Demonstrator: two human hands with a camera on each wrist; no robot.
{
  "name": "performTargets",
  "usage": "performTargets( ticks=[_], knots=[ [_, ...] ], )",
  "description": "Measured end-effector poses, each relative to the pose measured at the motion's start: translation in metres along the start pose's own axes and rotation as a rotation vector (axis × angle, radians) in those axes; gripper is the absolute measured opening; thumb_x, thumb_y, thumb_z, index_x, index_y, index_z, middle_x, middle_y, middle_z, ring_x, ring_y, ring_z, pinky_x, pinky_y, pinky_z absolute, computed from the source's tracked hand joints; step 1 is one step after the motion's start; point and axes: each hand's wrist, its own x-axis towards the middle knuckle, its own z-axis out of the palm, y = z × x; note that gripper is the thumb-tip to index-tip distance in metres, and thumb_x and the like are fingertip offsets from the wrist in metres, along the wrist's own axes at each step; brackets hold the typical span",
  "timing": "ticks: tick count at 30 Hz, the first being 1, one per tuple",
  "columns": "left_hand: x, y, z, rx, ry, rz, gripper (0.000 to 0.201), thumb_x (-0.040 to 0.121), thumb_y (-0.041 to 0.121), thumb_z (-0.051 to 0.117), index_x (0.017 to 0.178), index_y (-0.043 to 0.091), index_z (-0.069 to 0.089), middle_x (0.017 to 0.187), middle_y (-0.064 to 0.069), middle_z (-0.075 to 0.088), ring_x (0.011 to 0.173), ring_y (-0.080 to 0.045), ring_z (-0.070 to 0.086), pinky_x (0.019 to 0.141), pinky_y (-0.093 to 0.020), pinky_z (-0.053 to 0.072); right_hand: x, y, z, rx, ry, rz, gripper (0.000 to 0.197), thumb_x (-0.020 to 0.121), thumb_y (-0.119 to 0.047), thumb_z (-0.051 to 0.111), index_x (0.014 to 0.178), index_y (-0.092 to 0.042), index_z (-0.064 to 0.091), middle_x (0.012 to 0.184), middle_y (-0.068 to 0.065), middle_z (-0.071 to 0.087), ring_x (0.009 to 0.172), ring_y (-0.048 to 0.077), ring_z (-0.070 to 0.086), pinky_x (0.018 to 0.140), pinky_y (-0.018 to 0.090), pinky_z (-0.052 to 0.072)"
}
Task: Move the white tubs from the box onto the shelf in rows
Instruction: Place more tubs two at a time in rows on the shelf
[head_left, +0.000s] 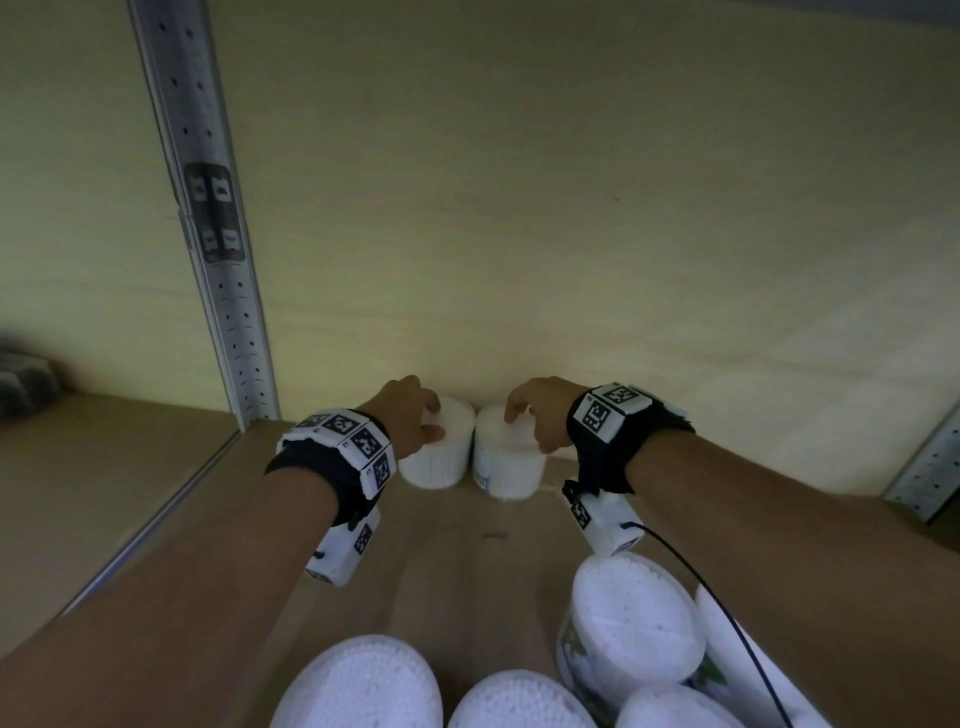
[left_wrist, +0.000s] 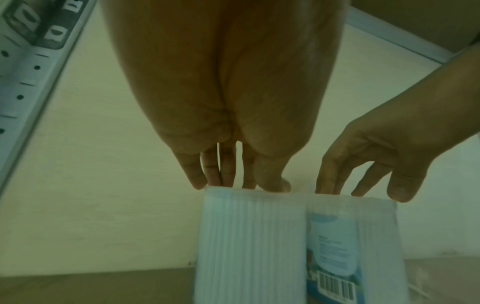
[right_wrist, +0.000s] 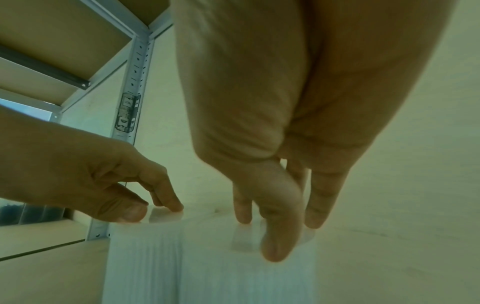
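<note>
— What fills my head view, biggest first?

— The pale cream back wall (head_left: 519, 182) behind the brown wooden shelf board (head_left: 457, 545), seen from my remote station. A grey perforated metal upright (head_left: 218, 270) runs down at left, bearing a worn dark label.

— And the task's things?

— Two white ribbed cylindrical plastic tubs stand upright at the back of the board, touching each other and set close to the wall. The left tub (head_left: 441, 447) has plain ribbed sides; the right tub (head_left: 506, 462) carries a blue printed label with a barcode, plain in the left wrist view (left_wrist: 335, 267). More white round tubs packed with cotton buds (head_left: 634, 629) crowd the near bottom edge of my head view; I cannot tell what holds them.

— The hands?

— My left hand (head_left: 408, 415) sits over the left tub, fingers pointing down with their tips on its top rim, thumb at the near edge. My right hand (head_left: 540, 410) does likewise on the right tub, fingers spread and tips on the lid, thumb hanging over the front wall. Whether either truly clamps its tub, I cannot tell: the fingers look fairly straight, resting rather than wrapped.

— Smallest?

— Black wristbands with white marker blocks (head_left: 358, 441) on both wrists, and a thin dark cable (head_left: 727, 613) trailing from the right one.
</note>
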Motion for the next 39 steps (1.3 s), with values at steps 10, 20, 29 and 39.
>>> performTargets(
  ticks=[10,20,29,39],
  knots=[
    [0.000,-0.001,0.000,0.006,0.002,0.003,0.044,0.095,0.032,0.051,0.132,0.010,0.046,0.133,-0.014,0.039,0.124,-0.031,0.039,0.103,-0.039,0.037,0.010,-0.005,0.007,0.031,0.055,0.130,0.060,0.090,-0.048,0.055,0.128,-0.002,0.055,0.130,0.015,0.057,0.115,0.030,0.058,0.098,0.039,0.049],
    [-0.001,0.000,0.000,0.004,-0.011,0.009,0.043,0.095,0.031,0.052,0.132,0.010,0.046,0.131,-0.014,0.040,0.123,-0.032,0.040,0.101,-0.040,0.037,0.012,-0.010,0.006,-0.031,0.013,0.126,0.061,0.089,-0.043,0.060,0.133,-0.002,0.050,0.134,0.015,0.053,0.118,0.030,0.055,0.100,0.039,0.048],
    [-0.002,0.003,-0.002,0.022,-0.030,-0.004,0.043,0.096,0.032,0.050,0.133,0.011,0.045,0.133,-0.014,0.038,0.125,-0.032,0.038,0.102,-0.041,0.036,0.005,-0.006,-0.001,0.095,-0.026,0.039,0.055,0.087,-0.001,0.060,0.138,-0.017,0.047,0.148,0.008,0.039,0.131,0.028,0.045,0.098,0.033,0.043],
    [-0.003,0.005,-0.003,0.035,-0.028,-0.006,0.043,0.096,0.030,0.050,0.134,0.010,0.044,0.133,-0.014,0.038,0.125,-0.033,0.038,0.102,-0.041,0.037,0.007,-0.013,0.002,0.014,0.068,0.143,0.046,0.088,-0.053,0.055,0.087,-0.008,0.060,0.091,0.010,0.057,0.080,0.025,0.056,0.069,0.033,0.048]
  ],
)
